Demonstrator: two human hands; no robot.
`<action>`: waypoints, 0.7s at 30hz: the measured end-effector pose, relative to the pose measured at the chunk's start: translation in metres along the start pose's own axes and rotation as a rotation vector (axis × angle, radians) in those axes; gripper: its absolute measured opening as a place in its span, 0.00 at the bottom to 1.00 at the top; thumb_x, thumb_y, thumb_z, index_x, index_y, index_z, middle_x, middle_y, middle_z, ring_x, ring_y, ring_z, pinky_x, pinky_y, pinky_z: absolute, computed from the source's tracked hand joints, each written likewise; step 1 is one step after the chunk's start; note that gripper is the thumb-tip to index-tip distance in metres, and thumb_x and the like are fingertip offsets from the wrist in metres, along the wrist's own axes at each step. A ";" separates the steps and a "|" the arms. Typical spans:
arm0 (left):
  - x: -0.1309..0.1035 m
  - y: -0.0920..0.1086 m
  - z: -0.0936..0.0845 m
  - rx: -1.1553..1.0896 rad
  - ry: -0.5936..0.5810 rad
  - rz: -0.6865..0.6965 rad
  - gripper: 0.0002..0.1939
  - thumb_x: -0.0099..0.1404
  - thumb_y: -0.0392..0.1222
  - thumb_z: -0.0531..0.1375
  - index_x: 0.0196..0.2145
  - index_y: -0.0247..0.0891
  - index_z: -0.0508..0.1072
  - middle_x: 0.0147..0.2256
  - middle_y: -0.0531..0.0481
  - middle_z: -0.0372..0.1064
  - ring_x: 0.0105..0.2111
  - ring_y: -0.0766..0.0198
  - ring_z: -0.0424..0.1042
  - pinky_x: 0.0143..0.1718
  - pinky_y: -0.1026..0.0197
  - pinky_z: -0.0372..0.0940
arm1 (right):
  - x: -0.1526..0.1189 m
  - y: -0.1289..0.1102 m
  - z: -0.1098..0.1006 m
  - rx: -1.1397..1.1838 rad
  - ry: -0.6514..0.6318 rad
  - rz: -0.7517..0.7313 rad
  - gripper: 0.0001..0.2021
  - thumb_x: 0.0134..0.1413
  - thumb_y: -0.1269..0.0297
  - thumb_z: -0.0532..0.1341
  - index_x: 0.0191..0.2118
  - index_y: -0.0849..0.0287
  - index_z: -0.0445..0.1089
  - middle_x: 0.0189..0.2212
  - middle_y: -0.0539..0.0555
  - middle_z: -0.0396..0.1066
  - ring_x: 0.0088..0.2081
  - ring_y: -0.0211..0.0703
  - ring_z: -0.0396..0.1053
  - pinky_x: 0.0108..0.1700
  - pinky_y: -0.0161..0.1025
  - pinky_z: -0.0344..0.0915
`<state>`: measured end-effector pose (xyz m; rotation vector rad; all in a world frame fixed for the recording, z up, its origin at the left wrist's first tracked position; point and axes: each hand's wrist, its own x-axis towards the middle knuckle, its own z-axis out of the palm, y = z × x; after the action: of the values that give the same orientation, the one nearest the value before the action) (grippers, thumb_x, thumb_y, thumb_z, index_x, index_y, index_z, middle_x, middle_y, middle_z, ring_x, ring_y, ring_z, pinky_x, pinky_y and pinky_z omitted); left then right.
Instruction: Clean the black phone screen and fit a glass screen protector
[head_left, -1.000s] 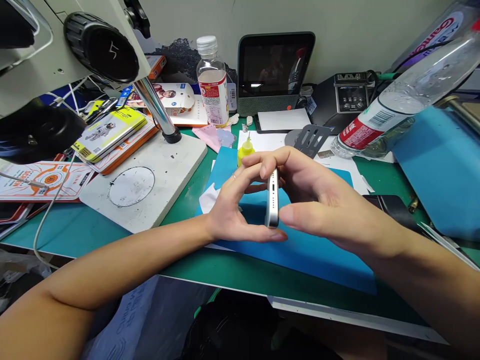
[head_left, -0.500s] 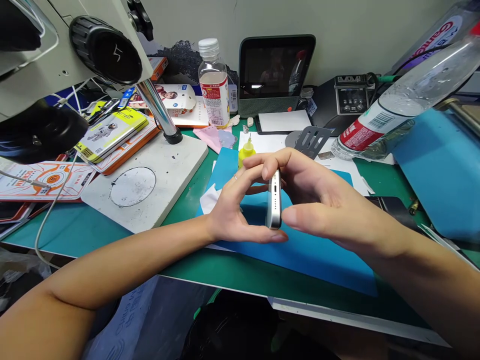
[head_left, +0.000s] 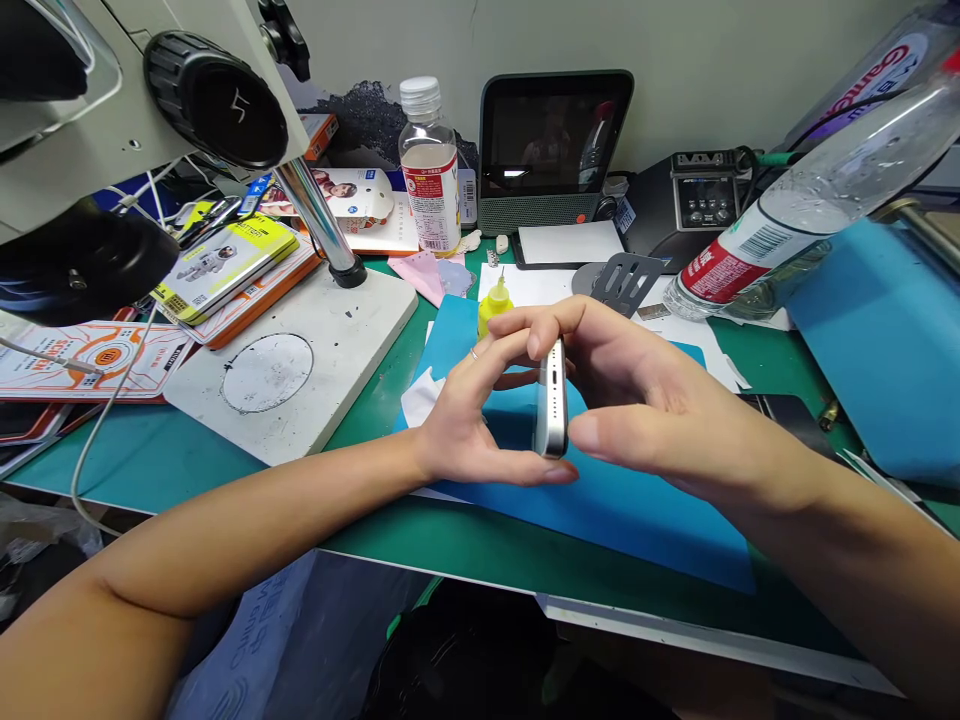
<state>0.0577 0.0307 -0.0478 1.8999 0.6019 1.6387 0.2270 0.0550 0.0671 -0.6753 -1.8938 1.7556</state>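
Note:
A silver smartphone (head_left: 553,405) stands on its long edge above the blue mat (head_left: 637,515), its bottom end with the charging port and speaker holes facing me. My left hand (head_left: 480,415) grips it, thumb under the lower edge and fingers at the upper edge. My right hand (head_left: 637,390) curves round the other side, its fingers at the phone's top edge and its thumb close by the lower side. The phone's screen and back are mostly hidden by the viewing angle. Just behind the hands is a small yellow bottle (head_left: 496,303) with a needle tip.
A microscope (head_left: 214,95) on a white base (head_left: 352,345) takes up the left, with boxes (head_left: 229,265) behind. At the back stand a drink bottle (head_left: 431,180) and a dark-screened display (head_left: 555,140). A large clear bottle (head_left: 780,230) leans at right, near a black slotted piece (head_left: 626,283).
The phone is turned very slightly, and the view has shifted a few pixels. Both hands keep their hold, almost unmoved.

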 end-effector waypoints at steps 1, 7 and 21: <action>0.000 0.000 0.000 -0.002 0.004 -0.002 0.44 0.56 0.60 0.71 0.65 0.46 0.61 0.56 0.43 0.65 0.56 0.46 0.72 0.55 0.43 0.74 | 0.000 0.000 0.000 -0.001 -0.002 0.003 0.18 0.42 0.72 0.64 0.42 0.52 0.67 0.57 0.55 0.71 0.57 0.57 0.70 0.49 0.51 0.72; 0.000 -0.001 0.000 -0.040 -0.008 0.012 0.44 0.56 0.58 0.72 0.66 0.49 0.61 0.56 0.45 0.65 0.56 0.46 0.71 0.56 0.45 0.74 | 0.000 -0.002 0.000 -0.011 -0.007 0.012 0.18 0.42 0.73 0.62 0.43 0.53 0.67 0.57 0.55 0.71 0.57 0.56 0.70 0.49 0.48 0.72; -0.003 -0.002 -0.001 -0.028 -0.003 -0.009 0.46 0.55 0.58 0.72 0.67 0.51 0.60 0.58 0.45 0.64 0.59 0.44 0.69 0.58 0.41 0.72 | 0.000 -0.001 -0.001 -0.009 -0.021 0.010 0.18 0.42 0.73 0.61 0.43 0.53 0.67 0.57 0.55 0.71 0.58 0.56 0.69 0.52 0.50 0.70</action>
<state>0.0565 0.0303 -0.0515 1.8767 0.5822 1.6296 0.2281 0.0559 0.0686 -0.6729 -1.9165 1.7675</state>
